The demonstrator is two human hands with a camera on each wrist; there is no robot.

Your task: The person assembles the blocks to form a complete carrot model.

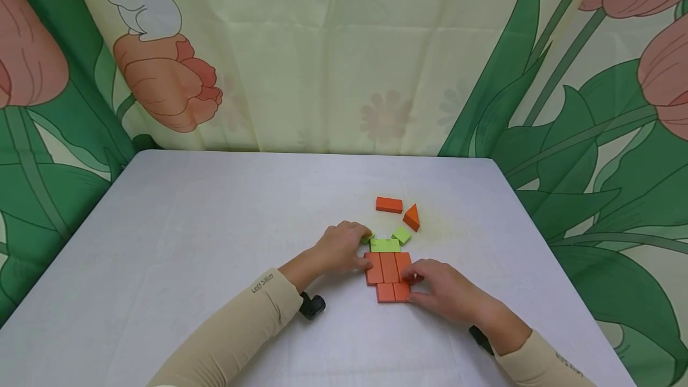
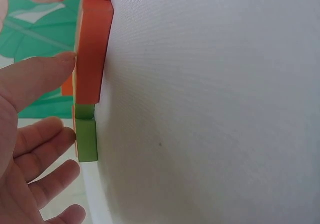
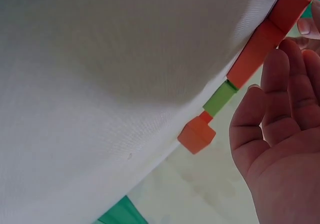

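Observation:
Several flat orange blocks (image 1: 388,267) lie side by side in two rows on the white table. A green block (image 1: 385,245) adjoins their far edge. My left hand (image 1: 338,248) is at the group's left side. Its thumb touches an orange block (image 2: 92,52), and its loosely bent fingertips touch a small green block (image 2: 87,140) in the left wrist view. From the right, my right hand (image 1: 448,290) rests its fingertips and thumb along the orange blocks' right edge, fingers relaxed. Another green block (image 1: 401,235) sits turned at an angle, just beyond the group on the right.
Farther back on the table (image 1: 242,208) lie an orange rectangular block (image 1: 389,205) and an orange triangular block (image 1: 411,218). Behind the table's far edge hangs a printed curtain (image 1: 333,58) with tulips and leaves.

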